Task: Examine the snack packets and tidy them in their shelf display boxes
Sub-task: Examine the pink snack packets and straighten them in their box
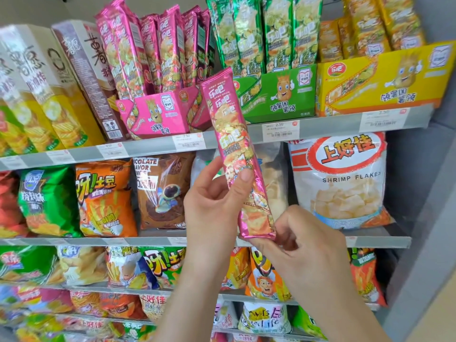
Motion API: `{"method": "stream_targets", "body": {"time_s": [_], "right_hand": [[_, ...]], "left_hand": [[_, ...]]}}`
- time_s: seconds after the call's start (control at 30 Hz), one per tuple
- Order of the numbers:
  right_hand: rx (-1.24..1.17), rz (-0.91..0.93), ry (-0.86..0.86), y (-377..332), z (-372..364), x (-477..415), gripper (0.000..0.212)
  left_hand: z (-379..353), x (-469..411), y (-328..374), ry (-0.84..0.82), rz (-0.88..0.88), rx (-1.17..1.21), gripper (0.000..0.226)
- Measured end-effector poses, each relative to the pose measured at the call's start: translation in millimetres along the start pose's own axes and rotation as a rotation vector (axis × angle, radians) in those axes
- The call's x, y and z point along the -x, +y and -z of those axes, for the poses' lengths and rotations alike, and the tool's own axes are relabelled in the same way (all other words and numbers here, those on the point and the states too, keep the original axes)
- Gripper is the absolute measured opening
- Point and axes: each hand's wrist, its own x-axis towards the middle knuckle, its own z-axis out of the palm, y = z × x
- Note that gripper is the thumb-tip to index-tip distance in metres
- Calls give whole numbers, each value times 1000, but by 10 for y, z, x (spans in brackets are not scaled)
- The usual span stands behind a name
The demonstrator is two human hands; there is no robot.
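Pink snack packet [234, 149] is up in the air, out of its box, held in front of the shelves between both hands and leaning with its top end tipped leftward. Left grip [212, 206] has it round the middle: thumb [244, 178] pressed flat across the printed front, the other fingers wrapped behind, out of sight. Right grip [311, 245] sits lower and to the right of that, fingers curled in, pinching the packet's bottom sealed edge. So both grips are closed on the same packet. Up and to the left of the left grip, the pink display box [158, 114] stands on the shelf [148, 146] with more pink packets upright in it. Straight above the right grip is the green display box [278, 95], and the yellow display box [385, 80] lies further right. Just right of both grips, a white shrimp flakes bag [345, 178] stands one shelf down.
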Motion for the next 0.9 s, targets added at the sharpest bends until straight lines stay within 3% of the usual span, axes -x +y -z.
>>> {"method": "stream_targets", "body": {"time_s": [0.13, 0.2, 0.37, 0.43, 0.5, 0.57, 0.67, 0.9], "right_hand": [[-103, 101, -75, 5, 38, -87, 14], [-150, 143, -142, -2, 65, -164, 8], [-139, 32, -456, 66, 153, -385, 4], [-144, 15, -435, 79, 160, -500, 13], [-282, -18, -299, -11, 154, -678, 6], [-412, -21, -221, -133, 126, -910, 34], [-496, 37, -252, -306, 52, -1271, 70], [-478, 182, -173, -421, 31, -1792, 87]], "left_hand": [[54, -100, 80, 45, -39, 10, 59], [96, -137, 105, 35, -50, 10, 59], [172, -161, 101, -6, -93, -58, 57], [205, -192, 114, 1, -121, -95, 61], [224, -236, 132, -10, -173, -158, 60], [206, -271, 145, -53, -220, -205, 56], [177, -339, 163, -144, -281, -233, 50], [289, -622, 400, -375, -342, -411, 50]]}}
